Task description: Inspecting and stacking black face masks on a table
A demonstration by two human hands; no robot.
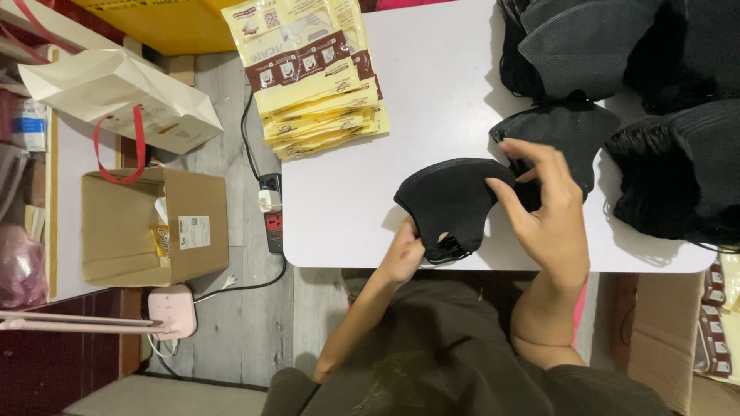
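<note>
A folded black face mask (451, 202) is held over the near edge of the white table (432, 92). My left hand (406, 254) grips its lower edge from beneath, near the ear loops. My right hand (546, 208) pinches its right corner between thumb and fingers. Just behind my right hand lies another flat black mask (566, 127) on the table. Stacks of black masks (678, 173) fill the table's right side and far corner (586, 42).
A fanned stack of yellow-and-brown flat pouches (312, 73) lies at the table's far left. On the floor to the left are an open cardboard box (150, 227), a white paper bag with red handles (116, 96), a power strip (272, 212) and a pink device (171, 310).
</note>
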